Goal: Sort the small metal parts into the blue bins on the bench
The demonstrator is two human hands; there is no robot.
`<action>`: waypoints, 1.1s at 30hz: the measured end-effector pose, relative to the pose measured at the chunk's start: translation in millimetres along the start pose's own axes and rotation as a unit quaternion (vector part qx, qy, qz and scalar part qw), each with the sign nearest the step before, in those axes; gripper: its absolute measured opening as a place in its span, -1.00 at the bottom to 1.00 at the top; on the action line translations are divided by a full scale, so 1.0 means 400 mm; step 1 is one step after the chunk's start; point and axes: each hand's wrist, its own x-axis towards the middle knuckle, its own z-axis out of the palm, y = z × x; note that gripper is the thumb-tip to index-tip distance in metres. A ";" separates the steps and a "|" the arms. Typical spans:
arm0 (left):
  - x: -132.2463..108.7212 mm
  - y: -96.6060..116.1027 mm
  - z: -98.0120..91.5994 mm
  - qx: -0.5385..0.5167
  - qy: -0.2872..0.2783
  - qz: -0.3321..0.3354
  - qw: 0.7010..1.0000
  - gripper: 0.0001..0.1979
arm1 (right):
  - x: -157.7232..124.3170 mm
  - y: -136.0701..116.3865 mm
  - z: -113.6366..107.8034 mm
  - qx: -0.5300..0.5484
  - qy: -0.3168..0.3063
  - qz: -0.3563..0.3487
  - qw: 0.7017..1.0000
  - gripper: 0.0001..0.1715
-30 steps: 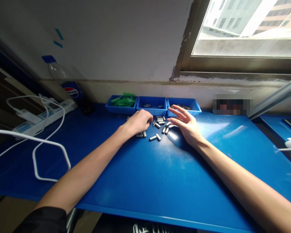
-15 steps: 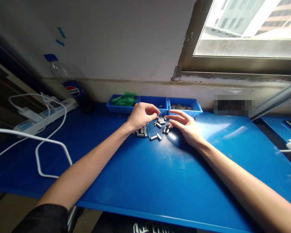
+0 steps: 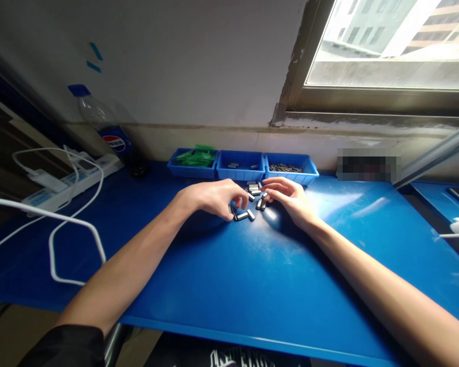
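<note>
Several small silver metal pieces with dark ends [image 3: 254, 188] lie in a loose cluster on the blue table. My left hand [image 3: 220, 198] arches low over the left side of the cluster, thumb and fingers apart, with some pieces hidden beneath it. Its thumb is near a thin dark pin at the table surface. On the right, my right hand [image 3: 290, 200] has its thumb and fingertips closed around one small metal piece [image 3: 264, 195], just above two others lying side by side.
Behind the cluster stand three joined blue bins: one with green plastic bags [image 3: 199, 157], a middle bin [image 3: 240, 174] with a few metal pieces, and one with many thin pins [image 3: 285, 168]. A cola bottle [image 3: 115, 140], power strip [image 3: 57, 188] and white cable [image 3: 74, 223] are at left.
My left hand has come down and nearer, from above the middle bin's front onto the left part of the cluster, its fingers spreading. My right hand has barely moved.
</note>
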 end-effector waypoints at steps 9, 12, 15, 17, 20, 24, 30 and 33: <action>0.024 -0.003 0.024 0.011 0.023 0.019 1.000 -0.74 | 0.001 -0.002 0.000 0.005 0.005 0.002 1.000 -0.65; 0.027 -0.013 0.033 0.003 0.039 0.028 0.999 -0.73 | 0.000 -0.005 0.002 0.010 0.005 0.004 1.000 -0.64; 0.028 -0.024 0.039 -0.019 0.061 0.040 0.997 -0.74 | 0.000 -0.005 0.002 0.008 0.006 0.003 1.000 -0.64; 0.028 -0.031 0.039 -0.043 0.078 0.045 0.995 -0.74 | 0.000 -0.005 0.002 0.005 0.005 0.004 1.000 -0.63; 0.027 -0.038 0.034 -0.072 0.109 0.049 0.990 -0.78 | 0.000 -0.005 0.001 0.012 -0.001 0.003 1.000 -0.64; 0.030 -0.044 0.025 -0.100 0.194 0.047 0.975 -0.84 | 0.001 -0.010 0.003 0.010 -0.001 0.006 1.000 -0.64; 0.049 -0.042 0.038 -0.160 0.322 0.055 0.931 -0.92 | -0.001 -0.015 0.006 0.002 -0.011 0.013 1.000 -0.60; 0.061 -0.038 0.056 -0.214 0.346 0.062 0.911 -0.87 | -0.006 -0.016 0.005 0.003 -0.039 0.014 0.999 -0.55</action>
